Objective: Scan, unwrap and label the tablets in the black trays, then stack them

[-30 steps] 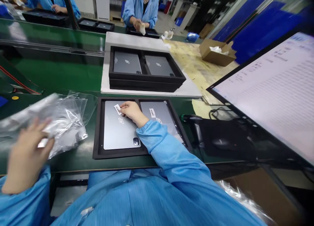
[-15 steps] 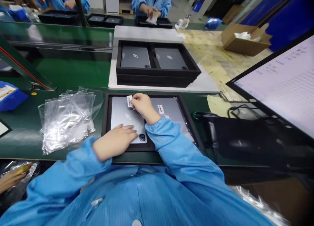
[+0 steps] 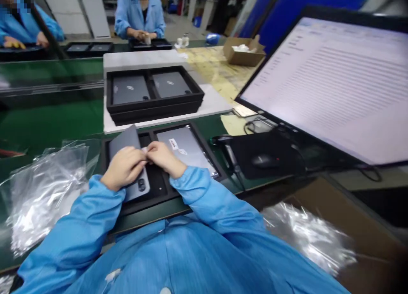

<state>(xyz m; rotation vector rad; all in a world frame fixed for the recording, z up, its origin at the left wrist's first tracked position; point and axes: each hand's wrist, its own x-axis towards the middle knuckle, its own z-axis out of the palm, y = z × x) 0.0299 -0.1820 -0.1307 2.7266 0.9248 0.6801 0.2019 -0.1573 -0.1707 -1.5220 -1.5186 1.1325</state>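
A black tray (image 3: 165, 187) lies before me on the green belt. In its left slot a grey tablet (image 3: 126, 140) is tilted up, its right edge raised out of the slot. My left hand (image 3: 123, 167) lies on it and grips it. My right hand (image 3: 164, 158) meets the left at the tablet's raised edge, pinching a small white label (image 3: 144, 150) there. The right slot holds a second grey tablet (image 3: 185, 148) in clear wrap with a white label (image 3: 173, 143) on it.
A stack of black trays (image 3: 153, 105) with two tablets stands on a white board behind. Clear plastic bags (image 3: 41, 192) lie at the left. A monitor (image 3: 331, 81), a mouse (image 3: 263, 160) and a handheld scanner (image 3: 231, 156) are at the right. Other people work across the belt.
My left hand left the plastic bags, came onto the left tablet and lifted its edge out of the slot. My right hand stayed at the label. The view swung right.
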